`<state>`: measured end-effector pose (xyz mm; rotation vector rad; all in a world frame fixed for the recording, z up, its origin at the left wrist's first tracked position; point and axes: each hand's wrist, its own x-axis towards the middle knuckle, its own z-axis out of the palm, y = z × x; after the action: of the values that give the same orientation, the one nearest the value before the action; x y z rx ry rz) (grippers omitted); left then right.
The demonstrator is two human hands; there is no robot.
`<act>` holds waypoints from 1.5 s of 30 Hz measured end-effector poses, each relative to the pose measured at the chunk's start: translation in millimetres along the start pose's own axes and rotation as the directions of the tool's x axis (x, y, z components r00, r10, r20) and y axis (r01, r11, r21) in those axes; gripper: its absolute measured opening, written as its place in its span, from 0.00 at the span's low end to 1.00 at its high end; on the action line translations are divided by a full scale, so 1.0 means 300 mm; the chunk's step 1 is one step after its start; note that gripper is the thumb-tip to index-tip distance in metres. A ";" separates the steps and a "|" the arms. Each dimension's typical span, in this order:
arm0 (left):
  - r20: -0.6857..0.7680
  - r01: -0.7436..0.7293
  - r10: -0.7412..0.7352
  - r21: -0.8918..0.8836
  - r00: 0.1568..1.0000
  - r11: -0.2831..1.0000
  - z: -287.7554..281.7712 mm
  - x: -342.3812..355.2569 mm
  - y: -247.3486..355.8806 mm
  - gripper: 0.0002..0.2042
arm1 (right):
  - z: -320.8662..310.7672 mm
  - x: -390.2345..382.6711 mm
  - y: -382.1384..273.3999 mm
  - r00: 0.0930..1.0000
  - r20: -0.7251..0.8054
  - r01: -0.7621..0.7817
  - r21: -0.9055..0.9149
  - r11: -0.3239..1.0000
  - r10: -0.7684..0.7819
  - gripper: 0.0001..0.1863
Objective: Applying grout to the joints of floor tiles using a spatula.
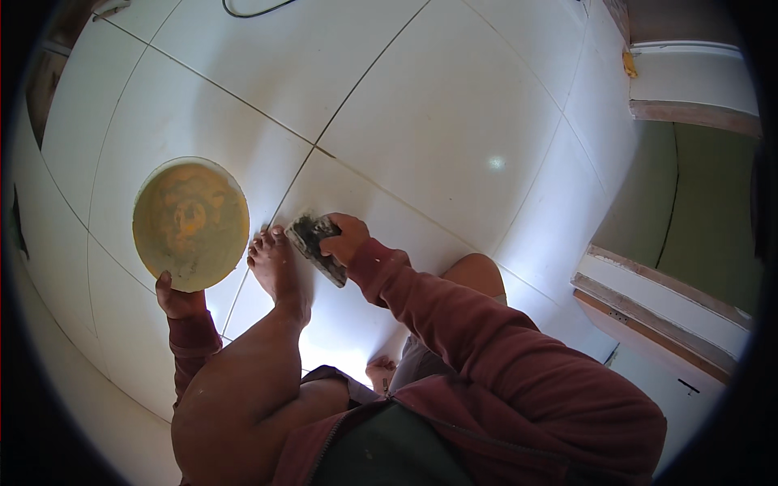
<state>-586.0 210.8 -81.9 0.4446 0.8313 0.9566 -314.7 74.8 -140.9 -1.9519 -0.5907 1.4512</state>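
Note:
My left hand point(180, 301) grips the near rim of a round, pale bowl point(194, 231), its thumb over the edge. Inside, the bowl is dull yellow-green with orange stains. It is held to the left of my bare foot point(279, 271). My right hand point(347, 239) is closed around a dark, grimy flat block point(318, 247) with grey smears along its edges; whether it is a brush, a pad or a float I cannot tell. The block is close beside my toes, apart from the bowl.
Large white floor tiles point(405, 146) with dark joints spread around me. A dark cable loop point(259, 12) lies at the far edge. To the right are white ledges with brown edges point(664, 300) around a greenish opening point(705, 202). A small yellow thing point(630, 65) sits by the upper ledge.

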 end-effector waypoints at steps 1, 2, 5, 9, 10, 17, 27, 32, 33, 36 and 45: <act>0.011 0.004 -0.004 -0.015 1.000 1.000 0.002 -0.004 0.003 0.29 | -0.023 -0.028 0.029 0.999 -0.037 0.027 0.021 0.999 -0.026 0.19; 0.019 0.009 -0.008 -0.029 1.000 1.000 -0.001 -0.010 0.005 0.28 | -0.068 -0.032 0.037 0.978 -0.146 0.139 -0.091 0.986 -0.152 0.19; 0.025 0.017 -0.017 0.001 1.000 1.000 -0.023 -0.029 0.015 0.29 | -0.167 0.077 -0.005 0.859 -0.258 0.291 -0.466 0.835 -0.443 0.20; -0.025 0.006 -0.005 0.030 1.000 1.000 -0.030 -0.041 0.007 0.30 | -0.148 0.222 -0.104 0.907 -0.165 0.185 -0.669 0.720 -0.387 0.21; -0.014 0.004 -0.004 0.008 1.000 1.000 -0.036 -0.039 0.004 0.30 | -0.133 0.238 -0.116 0.957 -0.077 0.142 -0.718 0.682 -0.281 0.20; -0.024 0.003 -0.003 0.010 1.000 1.000 -0.039 -0.032 0.011 0.30 | -0.125 0.231 -0.176 0.970 0.025 0.185 -0.716 0.673 -0.241 0.18; -0.001 -0.014 0.014 0.000 1.000 1.000 -0.026 -0.023 0.009 0.30 | -0.118 0.273 -0.218 0.979 0.019 0.136 -0.807 0.575 -0.205 0.17; -0.013 -0.014 0.014 -0.004 1.000 1.000 -0.021 -0.034 0.009 0.29 | -0.143 0.241 -0.246 0.987 0.095 0.155 -0.755 0.637 -0.127 0.17; -0.020 -0.020 0.019 -0.003 1.000 1.000 -0.020 -0.042 0.010 0.29 | -0.141 0.234 -0.258 0.972 0.231 0.148 -0.730 0.667 0.038 0.16; -0.012 -0.065 0.065 0.002 0.998 0.998 -0.017 -0.032 -0.002 0.28 | -0.211 0.300 -0.269 0.929 0.076 0.297 -0.740 0.603 -0.363 0.15; 0.013 -0.037 0.038 -0.026 0.999 0.999 -0.036 -0.026 0.013 0.26 | -0.291 0.348 -0.302 0.903 0.411 0.429 -0.873 0.232 -0.124 0.15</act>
<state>-598.9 205.8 -82.7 0.4455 0.7998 0.9970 -199.2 190.1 -129.7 -2.2219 -2.3024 1.1384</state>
